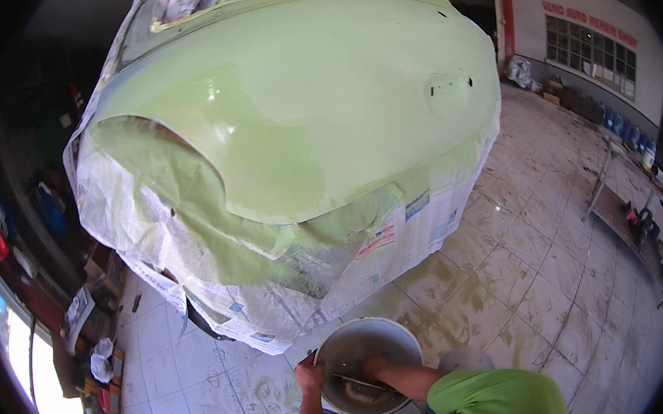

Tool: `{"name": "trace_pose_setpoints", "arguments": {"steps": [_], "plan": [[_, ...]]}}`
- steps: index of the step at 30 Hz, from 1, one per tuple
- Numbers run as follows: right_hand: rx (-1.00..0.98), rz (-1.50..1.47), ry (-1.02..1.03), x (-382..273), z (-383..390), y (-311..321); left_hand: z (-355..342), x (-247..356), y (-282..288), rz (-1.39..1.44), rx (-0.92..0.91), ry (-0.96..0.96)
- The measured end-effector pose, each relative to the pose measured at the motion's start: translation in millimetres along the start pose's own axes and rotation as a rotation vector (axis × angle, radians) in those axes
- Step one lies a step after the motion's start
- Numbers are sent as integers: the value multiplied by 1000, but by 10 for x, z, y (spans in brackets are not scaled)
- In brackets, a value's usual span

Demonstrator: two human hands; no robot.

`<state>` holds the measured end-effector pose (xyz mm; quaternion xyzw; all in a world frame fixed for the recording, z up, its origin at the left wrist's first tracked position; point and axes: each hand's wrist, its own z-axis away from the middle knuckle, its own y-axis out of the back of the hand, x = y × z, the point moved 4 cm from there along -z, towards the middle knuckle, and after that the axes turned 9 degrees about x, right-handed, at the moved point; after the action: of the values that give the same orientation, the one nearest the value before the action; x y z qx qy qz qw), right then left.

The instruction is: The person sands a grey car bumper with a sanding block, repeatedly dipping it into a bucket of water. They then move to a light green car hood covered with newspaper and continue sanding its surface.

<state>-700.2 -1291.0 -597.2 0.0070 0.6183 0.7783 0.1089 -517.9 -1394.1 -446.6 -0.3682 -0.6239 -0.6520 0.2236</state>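
A round whitish bucket [410, 340] of murky brown water stands on the floor just before me. My left hand [310, 372] is closed at its left rim, fingers curled over the edge; a small dark bit shows by the fingertips. Inside the bucket, my right hand [372, 365] is down at the water, its fingers blurred and mostly hidden. A thin light strip [361, 380] lies in the bucket beside that hand. Beyond rises a car body panel [355, 105] in pale green, wet and darker at its near left part.
Newspaper masking sheets [292, 302] hang round the panel's lower edge. Greenish smears mark the tiled floor [498, 287]. A low metal stand [616, 210] with tools is at right, blue bottles [626, 131] behind it. Boxes and clutter [98, 339] line the left side.
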Motion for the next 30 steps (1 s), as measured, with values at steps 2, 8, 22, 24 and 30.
{"name": "trace_pose_setpoints", "arguments": {"steps": [2, 8, 22, 24, 30], "plan": [[10, 294, 231, -564, 181, 613, -7, -277, 244, -106, 35, 34], [415, 203, 519, -377, 1113, 3848, 7, -69, 157, -137, 31, 87], [1350, 499, 931, -1472, 679, 7986, 201, -166, 128, -236, -19, 139], [1370, 396, 924, -2083, 366, 8493, 184, -324, 284, -300, 5, 279], [945, 436, 1023, -1411, 435, 8573, 1307, 429, 802, 51, -65, 583]]}}
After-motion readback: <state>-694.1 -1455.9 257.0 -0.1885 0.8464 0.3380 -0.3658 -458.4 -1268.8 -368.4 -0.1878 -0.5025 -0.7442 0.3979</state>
